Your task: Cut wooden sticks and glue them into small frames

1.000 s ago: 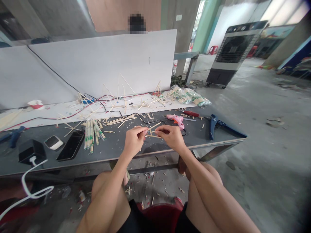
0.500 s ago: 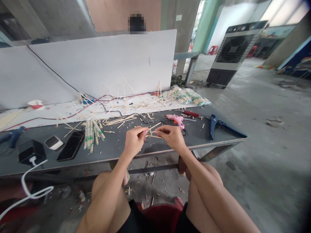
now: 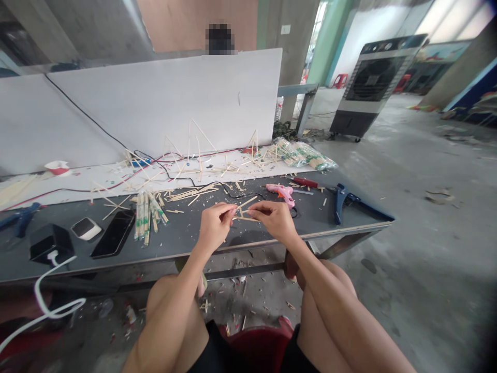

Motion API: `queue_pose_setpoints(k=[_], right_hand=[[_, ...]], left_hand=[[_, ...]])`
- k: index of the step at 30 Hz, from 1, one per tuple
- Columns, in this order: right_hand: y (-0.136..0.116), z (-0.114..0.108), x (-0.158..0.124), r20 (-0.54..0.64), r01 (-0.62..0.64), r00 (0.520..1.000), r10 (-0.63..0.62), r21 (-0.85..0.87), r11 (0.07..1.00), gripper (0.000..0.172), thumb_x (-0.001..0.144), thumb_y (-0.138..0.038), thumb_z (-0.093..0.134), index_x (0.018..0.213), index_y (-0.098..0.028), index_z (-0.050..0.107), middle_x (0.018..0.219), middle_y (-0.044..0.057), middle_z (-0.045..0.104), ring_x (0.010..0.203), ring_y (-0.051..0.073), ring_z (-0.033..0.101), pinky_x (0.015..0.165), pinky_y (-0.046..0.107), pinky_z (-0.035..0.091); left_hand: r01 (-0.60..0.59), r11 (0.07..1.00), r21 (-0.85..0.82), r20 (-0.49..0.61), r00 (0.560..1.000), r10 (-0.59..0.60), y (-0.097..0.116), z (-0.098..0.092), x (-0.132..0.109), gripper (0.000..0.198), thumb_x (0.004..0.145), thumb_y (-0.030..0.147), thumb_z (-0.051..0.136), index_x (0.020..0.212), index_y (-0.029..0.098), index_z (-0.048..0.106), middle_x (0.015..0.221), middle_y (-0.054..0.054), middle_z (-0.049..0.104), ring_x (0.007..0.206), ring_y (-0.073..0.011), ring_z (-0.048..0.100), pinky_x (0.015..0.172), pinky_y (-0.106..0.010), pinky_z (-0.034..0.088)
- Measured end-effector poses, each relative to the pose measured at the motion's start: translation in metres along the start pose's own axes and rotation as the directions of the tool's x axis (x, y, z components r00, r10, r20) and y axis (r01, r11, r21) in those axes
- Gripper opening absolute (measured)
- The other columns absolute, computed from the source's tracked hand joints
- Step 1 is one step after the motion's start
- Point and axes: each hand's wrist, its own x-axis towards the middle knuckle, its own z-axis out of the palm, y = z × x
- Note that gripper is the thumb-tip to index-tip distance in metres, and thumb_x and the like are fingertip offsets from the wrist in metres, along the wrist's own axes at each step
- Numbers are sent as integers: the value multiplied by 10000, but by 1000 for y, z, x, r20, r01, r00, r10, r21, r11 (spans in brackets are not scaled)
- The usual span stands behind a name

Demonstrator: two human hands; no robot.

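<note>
Soft, even daylight from bright openings (image 3: pixel 462 15) at 1 o'clock; faint shadows, fisheye bending, dark vignette around 4 o'clock.

head-worn view | facing forward and down | above left hand (image 3: pixel 213 226), right hand (image 3: pixel 275 220)

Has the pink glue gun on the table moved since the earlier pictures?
No: the glue gun sits in the same spot, the same way left of the blue clamp.
</note>
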Motion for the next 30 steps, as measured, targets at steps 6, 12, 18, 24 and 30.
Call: queue_pose_setpoints(k=[6,12,18,24,30], right_hand=[[-3,0,0,3,-27,1000,27,6,1000,235,768,-432,776,813,-200,775,737,46,745,671,207,699,637,321,587],[-2,0,-1,-2,-17,1000,17,1,1000,228,778,-428,769,827,-206,781,756,52,747,665,209,689,634,327,578],[0,-1,-1,14,-29,999,29,23,999,264,769,-471,772,830,-215,777,753,46,746,676,219,689,643,347,587],[2,0,1,6,-30,1000,30,14,999,240,770,-451,775,827,-218,779,762,51,749,670,221,690,642,353,592],[0,-4,0,26,-21,999,21,-15,1000,233,777,-446,766,845,-223,784,792,56,754,731,233,707,700,366,596]], left_hand=[[-3,1000,7,-3,1000,3,0,0,0,229,941,281,567,941,162,762,694,-24,662,517,-105,575,508,-215,433],[4,1000,1,-3,1000,-4,-1,0,0,224,940,274,568,955,162,762,711,-30,675,531,-110,580,527,-222,446],[1,1000,3,-3,1000,-1,-1,0,0,236,944,290,566,945,158,761,731,-33,683,515,-103,575,515,-219,437],[3,1000,3,3,1000,-3,-1,1,1,236,944,287,561,953,158,759,721,-31,674,523,-108,580,522,-222,444],[15,1000,7,8,1000,-15,2,2,1,232,940,275,555,938,163,757,752,-41,690,526,-114,588,531,-232,453]])
